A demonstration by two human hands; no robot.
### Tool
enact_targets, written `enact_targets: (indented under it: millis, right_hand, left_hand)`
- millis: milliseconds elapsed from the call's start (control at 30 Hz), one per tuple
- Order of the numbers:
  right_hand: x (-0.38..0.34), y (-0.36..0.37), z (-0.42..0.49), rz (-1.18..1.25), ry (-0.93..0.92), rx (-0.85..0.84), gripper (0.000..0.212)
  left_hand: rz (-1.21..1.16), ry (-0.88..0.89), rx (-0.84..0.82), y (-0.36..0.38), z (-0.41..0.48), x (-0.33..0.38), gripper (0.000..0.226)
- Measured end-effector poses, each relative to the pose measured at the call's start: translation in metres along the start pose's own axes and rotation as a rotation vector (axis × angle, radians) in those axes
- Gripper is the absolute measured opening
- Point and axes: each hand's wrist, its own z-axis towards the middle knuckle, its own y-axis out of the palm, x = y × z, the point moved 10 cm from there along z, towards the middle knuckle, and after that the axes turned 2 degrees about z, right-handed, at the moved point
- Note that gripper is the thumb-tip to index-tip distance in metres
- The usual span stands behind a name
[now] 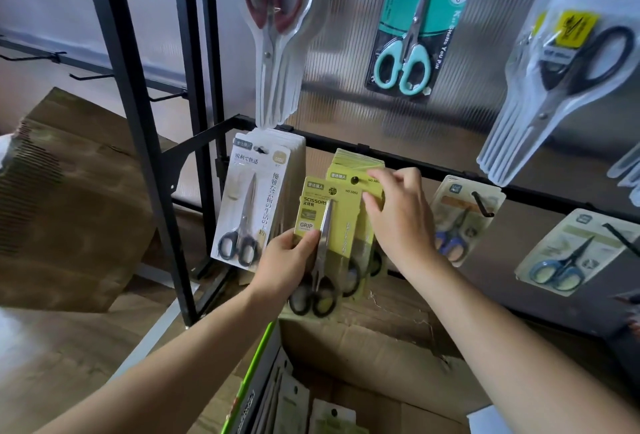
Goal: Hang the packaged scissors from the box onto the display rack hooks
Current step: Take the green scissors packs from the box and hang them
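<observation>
- While left hand [287, 260] grips the yellow scissors pack [325, 222] just beside the hook [354, 180], hanging is underway.
- Right hand [398, 215], fingers straight, presses hung packs [348, 160].
- Next: align pack's hole with hook tip.

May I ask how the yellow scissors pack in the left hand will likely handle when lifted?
Probably stiff: the yellow scissors pack looks flat though the left hand grips only one side. Likely bottom-heavy, handles low. Its glossy front may slip.

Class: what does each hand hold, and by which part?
Left hand grips a yellow scissors pack by its left edge. Right hand touches the hung yellow packs near their tops; its grip cannot be told.
</observation>
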Motion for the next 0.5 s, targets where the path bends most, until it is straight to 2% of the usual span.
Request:
enact_targets:
  millis: [167, 300, 500]
  right_hand:
    - [-0.003, -0.001, -0.007, 0.075, -0.038, 0.012, 0.036]
    - [-0.006, -0.003, -0.010, 0.161, -0.072, 0.040, 0.031]
    - [-0.003, -0.004, -0.005, 0.122, -0.098, 0.070, 0.032]
  left_hand:
    - [0.013, 0.017, -0.038, 0.008, 0.001, 0.004, 0.018]
    - [0.033, 0.087, -0.065, 0.014, 0.000, 0.015, 0.019]
    - [0.070, 0.109, -0.039, 0.015, 0.008, 0.024, 0.027]
